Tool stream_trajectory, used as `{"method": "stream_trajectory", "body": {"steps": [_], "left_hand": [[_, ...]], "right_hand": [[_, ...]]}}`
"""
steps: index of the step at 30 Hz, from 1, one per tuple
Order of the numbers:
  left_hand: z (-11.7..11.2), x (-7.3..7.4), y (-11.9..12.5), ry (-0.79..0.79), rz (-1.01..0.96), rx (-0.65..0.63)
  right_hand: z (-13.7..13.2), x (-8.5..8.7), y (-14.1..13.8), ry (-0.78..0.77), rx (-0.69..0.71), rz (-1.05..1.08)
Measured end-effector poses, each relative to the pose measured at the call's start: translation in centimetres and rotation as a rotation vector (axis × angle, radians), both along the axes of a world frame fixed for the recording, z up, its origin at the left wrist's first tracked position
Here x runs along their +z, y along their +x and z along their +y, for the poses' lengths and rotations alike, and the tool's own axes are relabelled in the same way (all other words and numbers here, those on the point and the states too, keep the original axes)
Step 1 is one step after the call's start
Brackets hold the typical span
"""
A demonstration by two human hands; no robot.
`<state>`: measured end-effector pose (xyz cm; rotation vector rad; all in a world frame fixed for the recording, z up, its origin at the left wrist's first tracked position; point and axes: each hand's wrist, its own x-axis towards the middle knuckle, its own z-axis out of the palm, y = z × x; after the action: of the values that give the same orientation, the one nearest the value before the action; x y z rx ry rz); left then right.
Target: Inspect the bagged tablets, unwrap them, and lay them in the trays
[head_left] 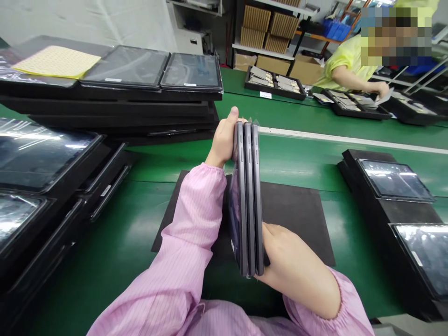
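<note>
Three dark grey tablets [248, 200] stand on edge, pressed face to face, with side buttons showing on their upper rims. My left hand [224, 139] grips their far end, thumb raised along the left face. Around the near end, low on the right side, is my right hand [283, 249]; its fingertips are hidden behind and under the tablets. Clear film sticks out at the far corners. Beneath them a black foam sheet [297, 214] lies on the green bench.
At left, stacked black foam trays hold film-covered tablets [129, 65], one topped by a yellow-edged paper sheet [58, 61]. More trayed tablets [395, 179] stand at right. Across the white strip [350, 140], a co-worker's hand [380, 88] handles grey pieces above a parts tray [357, 105].
</note>
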<state>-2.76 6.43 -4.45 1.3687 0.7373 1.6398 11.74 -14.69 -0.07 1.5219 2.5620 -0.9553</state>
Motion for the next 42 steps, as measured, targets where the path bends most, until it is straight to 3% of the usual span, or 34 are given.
{"method": "stream_trajectory", "body": {"steps": [5, 20, 29, 36, 39, 42], "left_hand": [[-1.0, 1.2, 0.0, -0.032, 0.006, -0.121], [-4.2, 4.2, 0.3, -0.027, 0.098, -0.191], [-5.5, 4.9, 0.7, 0.035, 0.133, -0.234], [-6.0, 5.1, 0.9, 0.039, 0.164, -0.253], [-5.8, 4.9, 1.0, 0.04, 0.177, -0.233], [-5.8, 4.5, 1.2, 0.141, 0.213, -0.074]], "right_hand": [[0.0, 0.4, 0.0, -0.061, 0.008, 0.015], [-0.3, 1.3, 0.8, -0.129, 0.04, 0.002], [-0.3, 1.5, 1.2, -0.135, -0.016, 0.12], [-0.2, 1.3, 1.5, 0.014, -0.078, 0.16], [0.2, 0.7, 1.6, 0.146, -0.183, 0.371], [1.6, -0.2, 1.2, 0.305, -0.346, 0.672]]}}
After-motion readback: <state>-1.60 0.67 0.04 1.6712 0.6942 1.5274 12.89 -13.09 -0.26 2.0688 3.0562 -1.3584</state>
